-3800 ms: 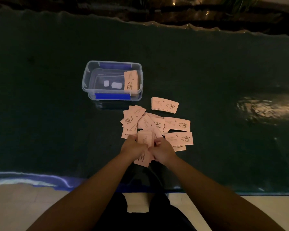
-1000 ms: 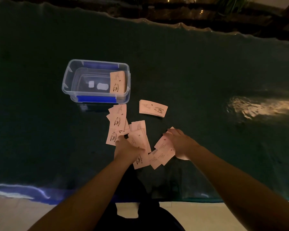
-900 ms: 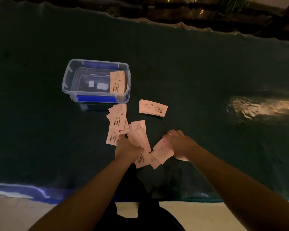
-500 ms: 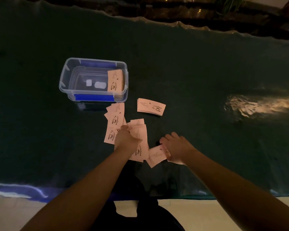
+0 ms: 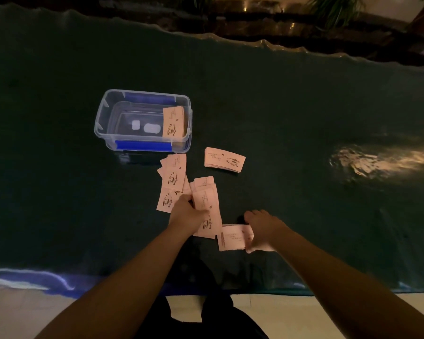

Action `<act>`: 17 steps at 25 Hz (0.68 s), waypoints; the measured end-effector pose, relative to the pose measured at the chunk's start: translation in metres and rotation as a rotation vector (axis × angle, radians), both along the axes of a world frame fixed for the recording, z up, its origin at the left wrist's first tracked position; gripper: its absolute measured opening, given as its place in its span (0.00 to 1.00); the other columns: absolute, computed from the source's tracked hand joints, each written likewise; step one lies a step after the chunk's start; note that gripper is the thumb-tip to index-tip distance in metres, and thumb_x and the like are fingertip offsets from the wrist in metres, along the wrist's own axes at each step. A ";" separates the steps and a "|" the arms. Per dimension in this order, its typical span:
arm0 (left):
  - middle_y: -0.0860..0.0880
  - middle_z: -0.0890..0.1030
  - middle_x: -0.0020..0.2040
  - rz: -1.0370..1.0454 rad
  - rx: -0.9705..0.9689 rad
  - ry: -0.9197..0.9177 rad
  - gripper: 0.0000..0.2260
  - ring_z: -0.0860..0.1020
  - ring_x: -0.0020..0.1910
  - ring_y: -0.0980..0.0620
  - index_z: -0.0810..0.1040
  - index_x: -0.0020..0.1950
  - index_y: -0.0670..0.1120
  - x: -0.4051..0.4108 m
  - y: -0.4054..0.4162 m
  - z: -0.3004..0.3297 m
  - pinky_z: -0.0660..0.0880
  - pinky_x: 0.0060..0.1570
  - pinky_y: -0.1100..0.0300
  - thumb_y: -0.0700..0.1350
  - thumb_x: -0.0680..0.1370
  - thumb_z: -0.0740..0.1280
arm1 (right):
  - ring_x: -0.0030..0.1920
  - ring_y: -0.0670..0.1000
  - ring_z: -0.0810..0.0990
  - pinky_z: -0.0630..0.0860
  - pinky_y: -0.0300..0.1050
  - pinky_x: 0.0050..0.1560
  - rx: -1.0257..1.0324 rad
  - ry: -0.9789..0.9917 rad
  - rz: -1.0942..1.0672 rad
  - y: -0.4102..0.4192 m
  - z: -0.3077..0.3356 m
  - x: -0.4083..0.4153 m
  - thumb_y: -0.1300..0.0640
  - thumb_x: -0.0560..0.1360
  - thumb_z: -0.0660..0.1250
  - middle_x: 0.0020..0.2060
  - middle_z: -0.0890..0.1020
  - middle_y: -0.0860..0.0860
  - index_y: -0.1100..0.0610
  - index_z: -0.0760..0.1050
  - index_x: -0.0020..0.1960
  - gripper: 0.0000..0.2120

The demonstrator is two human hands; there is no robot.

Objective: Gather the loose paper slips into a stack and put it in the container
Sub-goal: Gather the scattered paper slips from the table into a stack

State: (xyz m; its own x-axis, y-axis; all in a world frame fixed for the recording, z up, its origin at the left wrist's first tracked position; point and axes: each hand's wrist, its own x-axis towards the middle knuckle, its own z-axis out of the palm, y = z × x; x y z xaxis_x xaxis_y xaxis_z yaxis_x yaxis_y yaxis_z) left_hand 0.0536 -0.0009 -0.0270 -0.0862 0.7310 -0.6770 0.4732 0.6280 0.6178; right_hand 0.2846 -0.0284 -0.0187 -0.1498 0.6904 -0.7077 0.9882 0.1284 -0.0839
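Note:
Pink paper slips printed with a coffee-cup logo lie on a dark green table cover. My left hand (image 5: 187, 212) grips a stack of slips (image 5: 207, 209) held lengthwise. My right hand (image 5: 262, 228) pinches a small bunch of slips (image 5: 231, 238) at the table's near side. More loose slips (image 5: 173, 177) lie fanned out just beyond my left hand. A neat separate pile of slips (image 5: 224, 159) sits to the right of them. The clear plastic container (image 5: 103, 118) with blue handles stands at the back left, with a stack of slips (image 5: 173, 122) leaning against its right wall.
The green cover (image 5: 304, 118) spreads wide to the right and left. A bright light patch (image 5: 377, 160) glares on it at the right. The table's near edge (image 5: 59, 285) runs just in front of my arms. Dark planters stand beyond the far edge.
My right hand swept the slips at the right together and pulled them toward me as one bunch. My left hand kept hold of its stack and shifted slightly.

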 end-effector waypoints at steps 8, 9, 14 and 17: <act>0.46 0.80 0.71 0.051 -0.020 -0.093 0.23 0.80 0.69 0.44 0.74 0.74 0.48 -0.005 -0.002 0.000 0.80 0.63 0.46 0.38 0.79 0.72 | 0.55 0.56 0.82 0.80 0.48 0.47 -0.142 0.359 -0.764 -0.018 0.008 0.020 0.48 0.83 0.67 0.62 0.82 0.57 0.55 0.71 0.74 0.23; 0.46 0.80 0.71 0.055 -0.020 -0.100 0.23 0.80 0.70 0.44 0.74 0.74 0.48 -0.006 -0.002 0.000 0.79 0.63 0.46 0.38 0.80 0.72 | 0.54 0.56 0.83 0.82 0.48 0.44 -0.137 0.421 -0.897 -0.017 0.012 0.017 0.48 0.84 0.65 0.60 0.82 0.57 0.55 0.70 0.75 0.22; 0.47 0.82 0.68 0.053 -0.021 -0.119 0.19 0.82 0.66 0.46 0.76 0.72 0.48 -0.006 0.000 -0.003 0.79 0.51 0.55 0.42 0.81 0.69 | 0.58 0.58 0.84 0.83 0.58 0.58 -0.176 0.700 -1.255 -0.004 0.033 -0.021 0.49 0.85 0.62 0.58 0.85 0.56 0.54 0.74 0.72 0.18; 0.49 0.84 0.63 -0.060 0.033 -0.021 0.13 0.83 0.59 0.50 0.82 0.67 0.50 -0.010 0.002 -0.004 0.71 0.39 0.64 0.47 0.82 0.67 | 0.58 0.57 0.85 0.80 0.60 0.64 -0.234 0.772 -1.248 0.004 0.037 -0.054 0.48 0.85 0.62 0.58 0.87 0.54 0.51 0.76 0.68 0.15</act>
